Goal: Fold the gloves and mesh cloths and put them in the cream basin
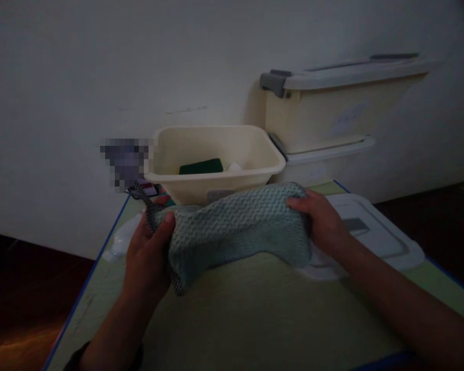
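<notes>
A pale blue-green textured cleaning cloth (pixel 235 221) with a black-and-white edge and a hanging loop is stretched between my hands above the table. My left hand (pixel 149 252) grips its left end, the thumb on top near the loop. At the right end, my right hand (pixel 325 221) pinches the cloth, with some fingers hidden behind it. The cloth's lower edge droops in the middle. Just beyond stands an open cream plastic bin (pixel 216 185), holding a dark green item (pixel 201 167) and something small and white (pixel 235 167).
A white lid (pixel 386 232) lies on the green table (pixel 255 319), partly behind my right forearm. Two lidded cream boxes (pixel 325 118) are stacked against the wall at the back right. A white bottle (pixel 121 239) lies beyond my left hand, near the blue table edge.
</notes>
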Demonstrator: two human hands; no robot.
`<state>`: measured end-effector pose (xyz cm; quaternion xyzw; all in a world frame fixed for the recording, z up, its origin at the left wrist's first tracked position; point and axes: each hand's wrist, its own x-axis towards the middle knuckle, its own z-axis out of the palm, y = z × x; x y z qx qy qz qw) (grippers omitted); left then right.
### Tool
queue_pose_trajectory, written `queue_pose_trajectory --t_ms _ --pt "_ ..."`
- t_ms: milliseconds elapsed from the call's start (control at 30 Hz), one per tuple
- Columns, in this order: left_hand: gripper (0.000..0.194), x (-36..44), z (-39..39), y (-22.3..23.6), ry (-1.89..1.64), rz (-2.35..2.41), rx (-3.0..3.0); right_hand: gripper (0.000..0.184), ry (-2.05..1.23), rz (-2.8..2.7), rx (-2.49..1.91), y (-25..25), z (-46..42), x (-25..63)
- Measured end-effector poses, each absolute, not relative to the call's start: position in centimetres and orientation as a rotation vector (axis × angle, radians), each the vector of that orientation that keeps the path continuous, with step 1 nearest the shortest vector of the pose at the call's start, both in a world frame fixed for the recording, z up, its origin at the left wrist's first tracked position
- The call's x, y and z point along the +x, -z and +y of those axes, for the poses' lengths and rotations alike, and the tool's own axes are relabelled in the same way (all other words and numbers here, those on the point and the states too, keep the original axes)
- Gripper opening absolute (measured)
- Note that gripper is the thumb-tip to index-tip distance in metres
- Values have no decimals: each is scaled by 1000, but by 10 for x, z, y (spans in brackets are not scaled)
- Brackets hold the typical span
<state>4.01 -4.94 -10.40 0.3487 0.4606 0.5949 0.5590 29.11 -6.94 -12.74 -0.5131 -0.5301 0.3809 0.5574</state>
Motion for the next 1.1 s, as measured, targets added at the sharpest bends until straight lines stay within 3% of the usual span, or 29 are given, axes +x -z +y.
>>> queue_pose_trajectory --t_ms 67,167,367,533,633,767,967,1100 --pt "54 40 -56 101 -1280 1058 824 23 -830 -1513 -1149 127 -72 290" --pt "60 44 -69 97 -1153 1008 899 47 -468 -1777 -1165 126 -75 288" --pt "50 58 -84 94 -1016 1027 1046 58 -8 -1889 -1107 122 -81 281" --pt "17 58 -81 100 -829 1002 1139 58 -323 -2206 -909 120 -90 270" --pt "10 54 -78 107 -765 964 1297 57 -495 -2262 -813 128 -93 260" --pt "9 52 -76 114 -636 938 1524 24 -437 -2274 -758 138 -95 248" --pt "8 55 -78 113 -692 959 1538 16 -572 -2084 -846 134 -97 251" --pt "23 52 -77 109 -715 887 1394 15 -665 -1803 -999 125 -99 262"
